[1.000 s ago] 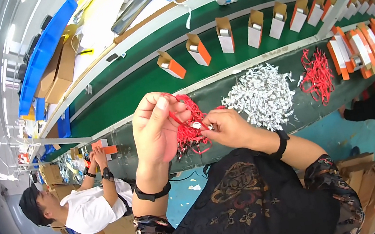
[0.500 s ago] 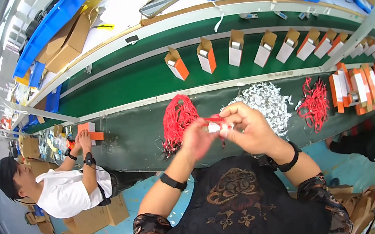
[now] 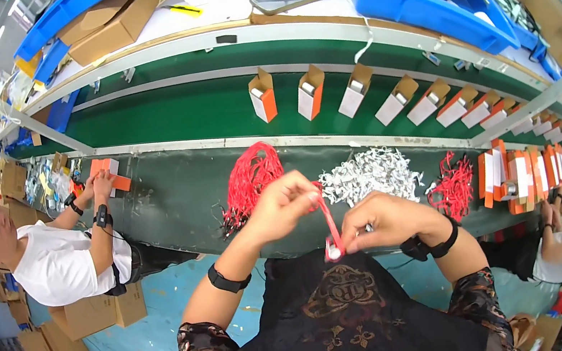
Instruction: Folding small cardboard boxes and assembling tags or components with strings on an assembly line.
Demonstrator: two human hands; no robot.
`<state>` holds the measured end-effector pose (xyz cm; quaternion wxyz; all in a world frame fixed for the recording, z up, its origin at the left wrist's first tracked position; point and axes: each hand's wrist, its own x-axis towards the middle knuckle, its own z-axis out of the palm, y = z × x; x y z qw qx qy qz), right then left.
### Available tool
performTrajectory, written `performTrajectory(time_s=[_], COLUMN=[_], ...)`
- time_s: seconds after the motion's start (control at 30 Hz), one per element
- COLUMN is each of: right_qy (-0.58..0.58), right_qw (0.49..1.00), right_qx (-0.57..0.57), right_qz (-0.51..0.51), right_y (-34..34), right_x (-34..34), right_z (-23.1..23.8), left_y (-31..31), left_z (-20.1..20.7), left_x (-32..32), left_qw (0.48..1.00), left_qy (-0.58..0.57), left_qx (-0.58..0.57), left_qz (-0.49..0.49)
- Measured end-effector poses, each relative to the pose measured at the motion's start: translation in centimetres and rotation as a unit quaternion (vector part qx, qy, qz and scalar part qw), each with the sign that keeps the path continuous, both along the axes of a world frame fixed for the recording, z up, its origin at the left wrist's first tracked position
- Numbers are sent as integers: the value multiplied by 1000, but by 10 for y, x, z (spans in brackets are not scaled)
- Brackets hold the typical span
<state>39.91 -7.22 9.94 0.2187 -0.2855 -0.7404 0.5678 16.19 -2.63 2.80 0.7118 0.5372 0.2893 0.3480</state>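
In front of my chest, my left hand [image 3: 280,208] pinches the upper end of a red lanyard [image 3: 330,220], which is stretched down at a slant. At its lower end is a small white and silver piece [image 3: 334,252]. My right hand [image 3: 391,218] is closed, with fingertips against this piece; a bit of metal shows between the fingers. Beyond my left hand lies a heap of long red lanyards [image 3: 251,178] with dark ends. A heap of small white and silver pieces [image 3: 375,174] lies beyond my right hand, and a smaller pile of red straps [image 3: 452,190] is further right.
Open small boxes [image 3: 310,101] line the green conveyor [image 3: 170,116] behind the bench. Orange and white boxes [image 3: 513,175] stand at the right end. Co-workers [image 3: 67,254] work on both sides. Above runs a shelf with a blue tray [image 3: 416,6].
My hands have moved apart, drawing the lanyard out between them. The white piece has come down towards my chest. The whole view has shifted slightly.
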Motion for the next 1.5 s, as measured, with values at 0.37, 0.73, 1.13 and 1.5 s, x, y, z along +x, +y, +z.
performTrajectory(time_s=[0.37,0.73,1.13,1.5], right_qy=[-257,-157,-119,-521], right_qw=[885,849,908,753], right_qx=[373,455,153,323], right_qz=[-110,-219,-370,-238], right_y=[51,122,261,381], right_x=[-52,-119,-170,-188], right_z=[-58,-96,-146,-221], left_y=[13,48,120,71], left_z=[-5,-57,-34,-160], left_x=[-5,-28,-82,-128], left_qw=[910,897,757,863], left_qy=[165,-136,441,449], left_qx=[289,-281,361,194], left_qz=[248,314,318,124])
